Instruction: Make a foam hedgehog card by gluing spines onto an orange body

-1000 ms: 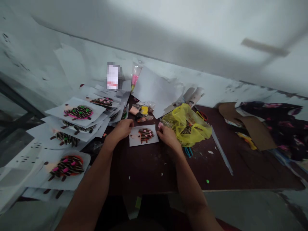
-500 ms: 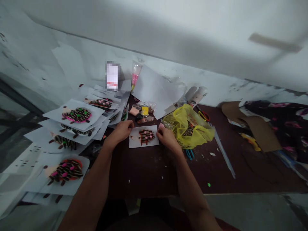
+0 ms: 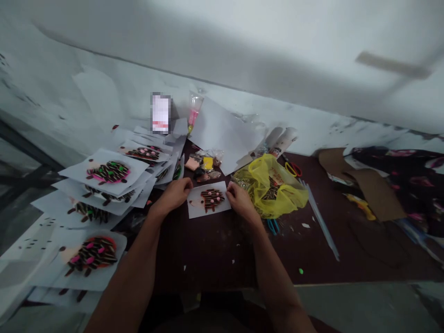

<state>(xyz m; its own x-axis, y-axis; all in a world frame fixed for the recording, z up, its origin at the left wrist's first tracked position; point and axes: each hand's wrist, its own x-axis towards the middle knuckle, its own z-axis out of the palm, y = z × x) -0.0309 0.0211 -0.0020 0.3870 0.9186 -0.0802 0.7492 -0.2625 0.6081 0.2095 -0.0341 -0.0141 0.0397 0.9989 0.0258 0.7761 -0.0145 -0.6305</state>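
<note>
A white card [image 3: 193, 210] with a dark striped hedgehog figure [image 3: 212, 199] dotted in pink lies on the dark table. At its upper left corner is my left hand [image 3: 178, 190], with the fingers closed in a pinch. My right hand [image 3: 238, 198] is closed at the card's upper right corner. Whether either pinch grips the card's edge or some small piece is too small to tell. Just behind the card are small bags of clay in yellow [image 3: 207, 163], pink and dark colours.
Stacked hedgehog cards [image 3: 135, 169] fill the left side. To the right are a yellow mesh bag [image 3: 294, 196], blue-handled scissors [image 3: 273, 226], red-and-yellow scissors [image 3: 293, 169], clear sticks [image 3: 321, 224] and a yellow tool [image 3: 360, 206]. A phone [image 3: 161, 113], blurred out, stands behind.
The card appears slightly more tilted, its right side higher. The pink bit seen at my right fingertips is now mostly hidden. The whole view has shifted slightly.
</note>
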